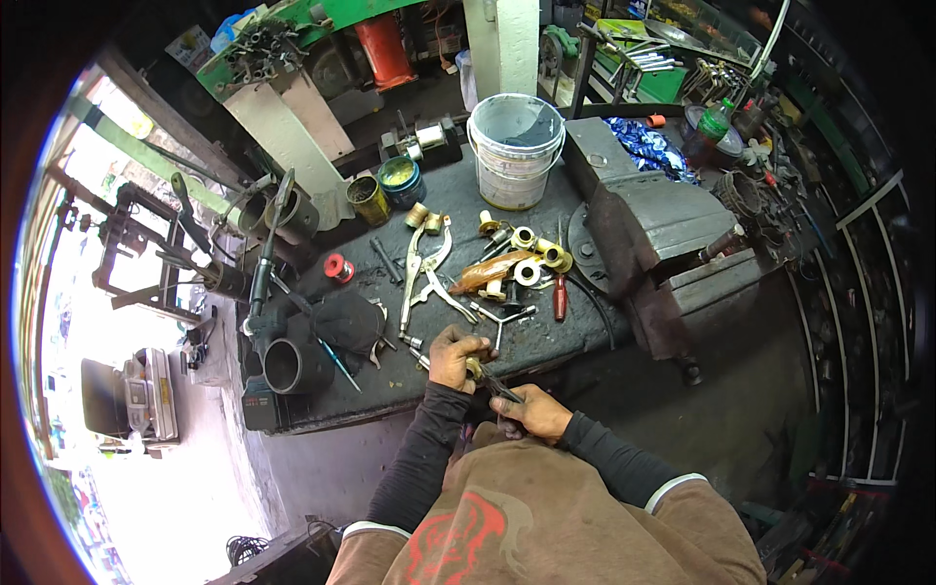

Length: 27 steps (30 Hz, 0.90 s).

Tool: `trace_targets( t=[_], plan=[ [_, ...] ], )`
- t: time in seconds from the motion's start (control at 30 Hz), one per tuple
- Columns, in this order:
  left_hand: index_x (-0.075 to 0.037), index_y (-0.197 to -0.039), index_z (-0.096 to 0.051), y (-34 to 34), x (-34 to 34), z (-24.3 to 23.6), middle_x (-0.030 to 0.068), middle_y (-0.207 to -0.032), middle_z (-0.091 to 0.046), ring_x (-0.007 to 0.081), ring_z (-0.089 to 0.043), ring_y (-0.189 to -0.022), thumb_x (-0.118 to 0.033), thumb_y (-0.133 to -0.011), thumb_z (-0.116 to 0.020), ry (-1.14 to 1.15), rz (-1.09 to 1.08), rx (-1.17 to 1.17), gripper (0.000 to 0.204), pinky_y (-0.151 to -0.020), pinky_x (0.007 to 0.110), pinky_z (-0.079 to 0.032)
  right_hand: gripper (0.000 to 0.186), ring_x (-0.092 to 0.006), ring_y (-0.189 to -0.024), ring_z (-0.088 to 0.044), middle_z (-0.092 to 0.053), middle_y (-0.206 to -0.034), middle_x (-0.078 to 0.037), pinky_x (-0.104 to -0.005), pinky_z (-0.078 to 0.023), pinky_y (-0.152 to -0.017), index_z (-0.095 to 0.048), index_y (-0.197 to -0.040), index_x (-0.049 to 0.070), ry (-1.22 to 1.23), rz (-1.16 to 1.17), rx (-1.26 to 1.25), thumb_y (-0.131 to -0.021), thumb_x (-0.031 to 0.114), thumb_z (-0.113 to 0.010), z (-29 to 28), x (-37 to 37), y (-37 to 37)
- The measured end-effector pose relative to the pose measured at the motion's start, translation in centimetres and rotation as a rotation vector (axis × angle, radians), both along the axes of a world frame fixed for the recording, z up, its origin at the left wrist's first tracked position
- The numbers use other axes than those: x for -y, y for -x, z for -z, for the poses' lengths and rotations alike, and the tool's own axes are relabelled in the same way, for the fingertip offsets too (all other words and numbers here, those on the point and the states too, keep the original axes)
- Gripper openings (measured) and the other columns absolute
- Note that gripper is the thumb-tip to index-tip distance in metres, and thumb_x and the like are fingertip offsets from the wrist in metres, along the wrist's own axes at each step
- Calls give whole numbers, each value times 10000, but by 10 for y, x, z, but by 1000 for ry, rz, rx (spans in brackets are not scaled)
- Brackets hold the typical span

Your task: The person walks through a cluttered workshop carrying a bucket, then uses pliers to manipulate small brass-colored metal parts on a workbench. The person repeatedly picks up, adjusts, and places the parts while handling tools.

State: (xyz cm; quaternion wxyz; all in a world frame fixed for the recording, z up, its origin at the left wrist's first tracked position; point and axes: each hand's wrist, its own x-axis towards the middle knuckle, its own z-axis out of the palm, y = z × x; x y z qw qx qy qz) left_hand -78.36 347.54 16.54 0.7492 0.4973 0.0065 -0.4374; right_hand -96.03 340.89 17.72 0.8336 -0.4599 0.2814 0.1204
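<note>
My left hand (456, 358) is closed around a small brass-coloured fitting (474, 369) at the bench's front edge. My right hand (539, 411), just to its right, grips dark pliers (495, 384), whose jaws reach to the fitting; whether they bite on it is too small to tell. Beyond my hands on the bench lie a three-armed metal wrench (501, 320), locking pliers (411, 278) and a red-handled screwdriver (560, 297). Several cream and brass-coloured fittings (526, 272) cluster around an orange-brown plastic packet (492, 271).
A white bucket (515, 166) stands at the back of the dark bench (575, 343). On the right is a large bench vise (648, 244). Open cans (369, 202), a red spool (338, 268), a black cloth (346, 325) and a dark pipe piece (289, 366) occupy the left side.
</note>
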Motion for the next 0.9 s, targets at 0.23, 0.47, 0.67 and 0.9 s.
trace_targets(
  t=[0.23, 0.47, 0.67, 0.9],
  plan=[
    [-37, -773, -532, -7, 5, 14, 111, -748, -622, 225, -629, -653, 43, -831, -679, 85, 135, -167, 177, -735, 425, -612, 440, -113, -643, -569, -596, -739, -23, -277, -477, -573, -594, -852, 45, -14, -27, 31, -1007, 451, -663, 14, 6, 0],
    [-32, -920, -499, -42, 14, 44, 125, -839, -667, 207, -686, -707, -35, -860, -703, -333, 70, 334, 213, -586, 371, -638, 450, -488, -887, -665, -714, -901, -247, -576, -516, -799, -687, -930, 12, 1176, -280, -100, -1033, 426, -544, 16, 29, 19],
    [-89, -1266, -610, -35, 69, 17, 184, -1150, -659, 356, -655, -1065, -166, -780, -762, -567, 299, 1250, 515, -962, 433, -529, 495, -460, -889, -701, -708, -905, -257, -508, -536, -775, -553, -1132, -7, 1062, 152, -310, -928, 414, -716, 0, 39, 65],
    [-176, -1370, -627, -74, 132, 20, 203, -1390, -519, 392, -609, -1216, -244, -799, -815, -909, 642, 1263, 605, -1044, 445, -502, 528, -443, -1088, -641, -666, -1156, -263, -468, -504, -948, -542, -1309, -17, 1141, 398, -64, -981, 383, -645, 13, 62, 66]
  ],
)
